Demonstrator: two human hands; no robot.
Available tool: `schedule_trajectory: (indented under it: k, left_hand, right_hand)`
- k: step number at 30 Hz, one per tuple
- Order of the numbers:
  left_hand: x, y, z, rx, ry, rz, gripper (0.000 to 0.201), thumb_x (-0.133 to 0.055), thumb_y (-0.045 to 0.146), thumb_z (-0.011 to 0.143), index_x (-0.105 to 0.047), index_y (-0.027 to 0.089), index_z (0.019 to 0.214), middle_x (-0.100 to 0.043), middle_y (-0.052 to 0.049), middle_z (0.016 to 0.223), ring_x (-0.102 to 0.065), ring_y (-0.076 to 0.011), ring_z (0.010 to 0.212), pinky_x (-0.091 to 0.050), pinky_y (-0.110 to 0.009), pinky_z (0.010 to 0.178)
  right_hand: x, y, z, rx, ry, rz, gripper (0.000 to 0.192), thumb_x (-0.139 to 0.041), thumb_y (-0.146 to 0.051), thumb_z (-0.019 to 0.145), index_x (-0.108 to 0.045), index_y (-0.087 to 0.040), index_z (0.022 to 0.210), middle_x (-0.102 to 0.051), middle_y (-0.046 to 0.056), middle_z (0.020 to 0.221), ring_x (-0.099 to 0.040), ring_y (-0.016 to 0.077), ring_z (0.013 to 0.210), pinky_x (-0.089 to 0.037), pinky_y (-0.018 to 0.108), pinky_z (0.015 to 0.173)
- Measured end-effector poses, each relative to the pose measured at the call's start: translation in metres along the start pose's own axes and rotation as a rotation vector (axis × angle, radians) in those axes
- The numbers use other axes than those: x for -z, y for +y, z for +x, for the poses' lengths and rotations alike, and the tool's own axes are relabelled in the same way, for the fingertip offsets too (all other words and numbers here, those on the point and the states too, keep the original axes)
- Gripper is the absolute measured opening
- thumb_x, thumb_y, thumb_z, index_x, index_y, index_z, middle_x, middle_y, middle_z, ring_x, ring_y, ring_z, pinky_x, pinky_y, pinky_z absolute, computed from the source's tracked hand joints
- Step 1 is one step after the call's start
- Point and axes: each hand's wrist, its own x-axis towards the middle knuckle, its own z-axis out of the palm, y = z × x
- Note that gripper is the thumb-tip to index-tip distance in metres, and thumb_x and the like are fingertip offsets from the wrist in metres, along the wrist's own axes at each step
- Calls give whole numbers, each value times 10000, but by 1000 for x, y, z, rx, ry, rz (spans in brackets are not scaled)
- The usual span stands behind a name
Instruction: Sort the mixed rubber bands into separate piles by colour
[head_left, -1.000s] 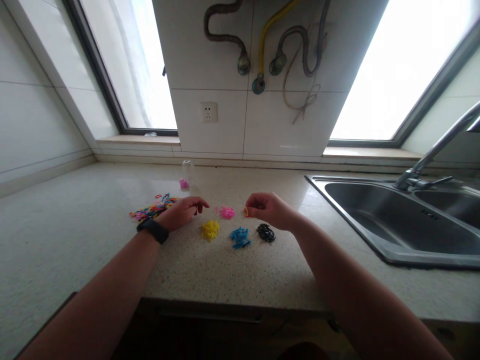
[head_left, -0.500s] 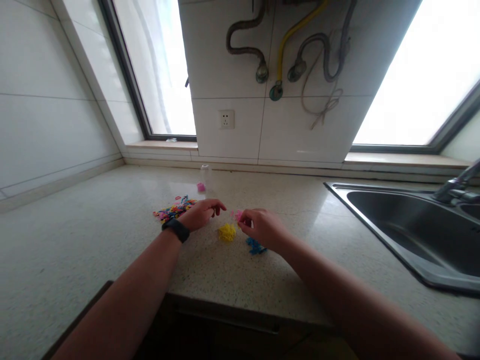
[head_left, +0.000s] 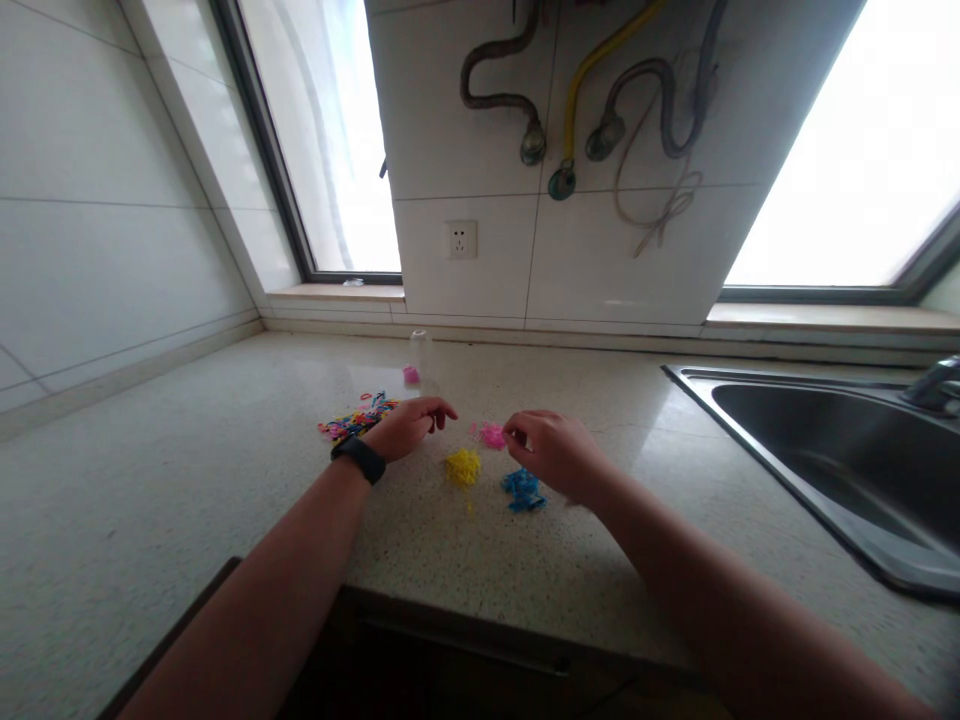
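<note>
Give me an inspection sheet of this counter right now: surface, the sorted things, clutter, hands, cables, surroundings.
Surface: speckled stone countertop, dry as far as can be seen.
Things: mixed pile of small coloured bands; separate pink pile, yellow pile, blue pile.
Clutter: small clear bottle with a pink piece beside it.
Hands: left hand rests by the mixed pile, fingers curled; right hand is at the pink pile, fingertips pinched; whether it holds a band cannot be told.
Cables: hoses on the wall; wall socket, nothing plugged in.
Surroundings: steel sink at right, windows both sides.
</note>
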Motion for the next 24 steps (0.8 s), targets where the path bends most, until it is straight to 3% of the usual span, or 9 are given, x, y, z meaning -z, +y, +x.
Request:
schedule_trajectory:
  k: [6,13,20,24]
  left_hand:
    - [2,1,0,8,17,-9,453,-371,25,705,-694,143,1000,-609,-33,785,-540,-125,704,-449,-254,668]
    - [12,-9,-4,62,113,-62,456,-376,41,697,-694,168,998,-600,-24,782,-525,-116,681,-427,-231,614]
    - [23,-15,-8,165,253,-252,422,-393,83,674,-680,165,972,-588,-20,773,-516,-98,587,-368,-210,499]
    - [23,-17,-9,165,259,-258,415,-391,78,662,-683,157,947,-583,-20,760,-513,-93,575,-371,-209,499]
  right_hand:
    - [8,45,-4,-141,145,22,150,-538,-282,861,-676,-227,843,-702,16,810,-595,158,694,-375,267,638]
    - [-2,94,-4,-277,241,43,150,-558,-287,825,-698,-238,849,-724,32,847,-609,179,689,-415,289,640]
    - [-11,112,-7,-344,195,70,184,-557,-312,829,-722,-240,865,-732,35,786,-625,182,654,-417,282,597]
    - [-11,112,-7,-326,189,80,196,-563,-325,828,-731,-231,866,-736,42,779,-630,184,659,-426,286,611]
